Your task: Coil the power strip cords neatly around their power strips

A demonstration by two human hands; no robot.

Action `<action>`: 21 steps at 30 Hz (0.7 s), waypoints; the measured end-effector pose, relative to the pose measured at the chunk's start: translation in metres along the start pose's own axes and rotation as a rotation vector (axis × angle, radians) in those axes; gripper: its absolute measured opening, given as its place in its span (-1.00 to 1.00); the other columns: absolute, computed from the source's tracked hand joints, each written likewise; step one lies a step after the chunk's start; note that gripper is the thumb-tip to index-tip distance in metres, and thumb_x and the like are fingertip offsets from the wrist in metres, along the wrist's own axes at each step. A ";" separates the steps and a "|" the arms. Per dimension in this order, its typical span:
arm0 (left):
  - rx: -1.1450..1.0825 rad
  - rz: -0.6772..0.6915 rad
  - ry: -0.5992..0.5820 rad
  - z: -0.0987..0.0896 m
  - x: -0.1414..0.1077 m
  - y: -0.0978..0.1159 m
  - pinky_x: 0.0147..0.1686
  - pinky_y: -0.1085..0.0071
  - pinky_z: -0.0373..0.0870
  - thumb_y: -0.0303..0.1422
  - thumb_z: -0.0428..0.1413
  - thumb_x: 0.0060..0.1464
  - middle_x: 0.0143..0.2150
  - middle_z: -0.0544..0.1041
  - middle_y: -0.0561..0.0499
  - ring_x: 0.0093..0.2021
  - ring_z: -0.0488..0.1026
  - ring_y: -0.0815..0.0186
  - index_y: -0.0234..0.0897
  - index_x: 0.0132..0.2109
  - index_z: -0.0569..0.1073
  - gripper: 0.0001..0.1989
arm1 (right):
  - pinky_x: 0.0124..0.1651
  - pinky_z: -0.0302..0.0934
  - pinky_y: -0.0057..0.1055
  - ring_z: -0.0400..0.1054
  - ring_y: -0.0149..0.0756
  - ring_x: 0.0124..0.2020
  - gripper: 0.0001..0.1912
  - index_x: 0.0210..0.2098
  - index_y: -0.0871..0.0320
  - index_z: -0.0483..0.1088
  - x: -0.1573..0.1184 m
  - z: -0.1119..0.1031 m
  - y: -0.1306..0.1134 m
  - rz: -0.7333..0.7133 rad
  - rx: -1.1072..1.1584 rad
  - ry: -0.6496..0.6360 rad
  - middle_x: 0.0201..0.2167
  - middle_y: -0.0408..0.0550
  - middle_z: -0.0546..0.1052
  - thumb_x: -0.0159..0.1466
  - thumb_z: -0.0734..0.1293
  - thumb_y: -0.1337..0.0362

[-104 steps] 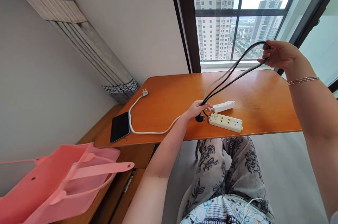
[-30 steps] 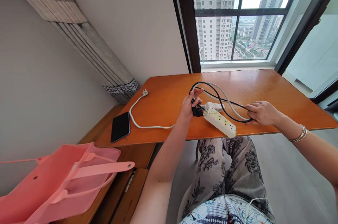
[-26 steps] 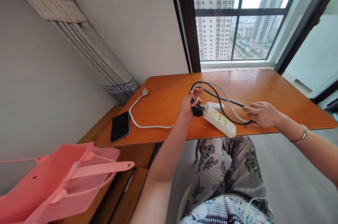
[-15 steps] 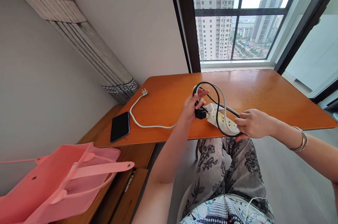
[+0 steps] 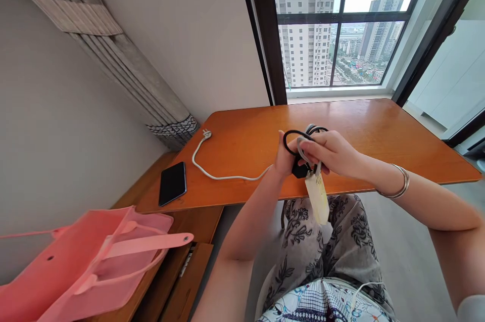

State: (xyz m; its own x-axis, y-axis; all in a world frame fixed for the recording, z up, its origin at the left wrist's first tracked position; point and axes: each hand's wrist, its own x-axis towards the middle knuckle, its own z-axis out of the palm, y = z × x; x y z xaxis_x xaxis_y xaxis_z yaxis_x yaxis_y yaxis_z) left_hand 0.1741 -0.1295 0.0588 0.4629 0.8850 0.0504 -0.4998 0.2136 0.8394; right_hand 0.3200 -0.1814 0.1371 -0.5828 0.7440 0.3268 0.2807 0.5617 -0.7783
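Black and white cables (image 5: 297, 132) are bunched in loops between my two hands, over the near edge of the orange-brown table (image 5: 242, 135). My left hand (image 5: 285, 157) is closed around the left side of the bundle, beside a black plug (image 5: 300, 168). My right hand (image 5: 329, 152) pinches the cables from the right. Below the hands a white power strip (image 5: 318, 199) hangs tilted past the table edge, above my lap. A white cord (image 5: 235, 177) runs left from the hands to a white plug (image 5: 206, 134) lying on the table.
A black phone (image 5: 173, 183) lies at the table's left edge. Lower left, a pink bag (image 5: 94, 261) sits on a wooden cabinet (image 5: 189, 281) with an open compartment. A gathered curtain (image 5: 132, 74) hangs at the left, and a window stands behind the table.
My right hand has moved left and up to my left hand. The cable loops are gathered smaller, and the power strip has swung down below the table edge.
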 end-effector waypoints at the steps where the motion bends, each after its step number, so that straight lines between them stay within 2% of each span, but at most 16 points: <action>1: 0.000 0.000 -0.042 -0.001 0.001 -0.002 -0.67 0.36 0.20 0.49 -0.28 -0.13 -0.57 0.50 -0.15 -0.66 0.29 0.31 -0.32 -0.45 0.44 -0.07 | -0.62 0.08 -0.44 0.24 -0.41 -0.70 -0.41 -0.58 0.09 0.22 0.007 0.000 0.001 0.110 0.143 0.038 -0.74 -0.19 0.33 0.37 0.12 -0.21; 3: 0.033 0.038 -0.151 -0.003 0.002 -0.007 -0.69 0.36 0.20 0.58 -0.33 -0.35 -0.55 0.51 -0.15 -0.65 0.31 0.30 -0.31 -0.42 0.43 0.02 | -0.74 -0.03 -0.49 0.21 -0.42 -0.78 -0.40 -0.56 0.09 0.21 0.018 -0.002 0.005 0.247 0.382 0.086 -0.81 -0.23 0.28 0.30 0.18 -0.28; 5: 0.087 0.102 -0.203 -0.006 0.002 -0.010 -0.70 0.40 0.18 0.58 -0.09 -0.51 -0.52 0.54 -0.10 -0.66 0.29 0.36 -0.30 -0.36 0.44 -0.01 | -0.79 -0.05 -0.51 0.20 -0.44 -0.80 -0.40 -0.56 0.10 0.22 0.026 -0.004 0.008 0.295 0.540 0.127 -0.81 -0.23 0.30 0.25 0.24 -0.30; 7: 0.175 0.144 -0.224 -0.008 0.001 -0.010 -0.67 0.45 0.19 0.37 0.27 -0.60 -0.49 0.57 -0.04 -0.65 0.31 0.41 -0.29 -0.31 0.43 -0.13 | -0.77 0.05 -0.54 0.24 -0.47 -0.78 -0.41 -0.56 0.13 0.24 0.031 -0.007 0.009 0.330 0.633 0.194 -0.73 -0.18 0.40 0.23 0.30 -0.26; 9: 0.274 0.152 -0.212 -0.006 0.000 -0.010 -0.58 0.47 0.25 0.07 0.46 -0.57 -0.49 0.58 0.00 -0.59 0.38 0.40 -0.28 -0.30 0.41 -0.28 | -0.70 0.15 -0.57 0.30 -0.51 -0.73 -0.45 -0.54 0.17 0.27 0.033 -0.011 0.008 0.374 0.662 0.262 -0.63 -0.13 0.48 0.25 0.35 -0.19; 11: 0.347 0.137 -0.163 -0.002 -0.001 -0.009 -0.56 0.47 0.22 -0.08 0.45 -0.42 -0.56 0.53 0.06 -0.59 0.38 0.41 -0.27 -0.33 0.37 -0.42 | -0.65 0.20 -0.57 0.32 -0.52 -0.69 -0.48 -0.51 0.19 0.32 0.034 -0.016 0.007 0.414 0.632 0.281 -0.58 -0.10 0.50 0.27 0.35 -0.14; 13: 0.385 0.125 -0.126 0.001 -0.001 -0.008 -0.61 0.48 0.10 -0.11 0.37 -0.27 -0.65 0.44 0.13 -0.66 0.29 0.44 -0.27 -0.34 0.35 -0.54 | -0.63 0.17 -0.55 0.31 -0.50 -0.68 -0.47 -0.52 0.21 0.35 0.035 -0.024 0.011 0.424 0.527 0.255 -0.62 -0.10 0.46 0.28 0.34 -0.14; 15: 0.418 0.116 -0.141 0.003 -0.002 -0.007 -0.63 0.48 0.02 -0.11 0.29 -0.18 -0.70 0.37 0.16 -0.70 0.21 0.46 -0.26 -0.35 0.34 -0.61 | -0.62 0.10 -0.53 0.24 -0.52 -0.68 -0.47 -0.57 0.21 0.35 0.037 -0.032 0.022 0.385 0.347 0.266 -0.68 -0.16 0.36 0.25 0.38 -0.12; 17: 0.450 0.107 -0.186 0.003 -0.003 -0.005 -0.61 0.47 0.04 -0.12 0.24 -0.13 -0.73 0.33 0.16 -0.70 0.18 0.46 -0.26 -0.39 0.32 -0.66 | -0.59 0.05 -0.54 0.17 -0.55 -0.65 -0.53 -0.58 0.20 0.33 0.039 -0.039 0.038 0.312 0.179 0.341 -0.68 -0.23 0.29 0.20 0.45 -0.04; 19: 0.470 0.084 -0.220 0.001 -0.004 -0.004 -0.58 0.45 0.07 -0.10 0.20 -0.11 -0.75 0.29 0.14 -0.70 0.16 0.46 -0.25 -0.45 0.30 -0.67 | -0.54 0.10 -0.54 0.19 -0.54 -0.57 -0.63 -0.45 0.19 0.38 0.041 -0.040 0.056 0.217 0.104 0.448 -0.55 -0.22 0.36 0.15 0.50 0.03; 21: 0.468 0.060 -0.240 -0.002 -0.003 -0.004 -0.57 0.43 0.08 -0.07 0.15 -0.10 -0.78 0.26 0.12 -0.72 0.13 0.45 -0.24 -0.50 0.29 -0.66 | -0.44 0.23 -0.49 0.31 -0.45 -0.43 -0.66 -0.29 0.14 0.41 0.040 -0.036 0.071 0.072 0.066 0.527 -0.35 -0.14 0.46 0.15 0.48 0.03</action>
State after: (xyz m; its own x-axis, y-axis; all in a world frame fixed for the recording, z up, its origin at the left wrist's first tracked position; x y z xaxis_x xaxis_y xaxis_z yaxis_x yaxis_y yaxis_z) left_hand 0.1736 -0.1326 0.0542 0.6256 0.7586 0.1822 -0.1759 -0.0904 0.9803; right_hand 0.3438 -0.0984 0.1143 -0.0977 0.8701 0.4831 0.2478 0.4914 -0.8349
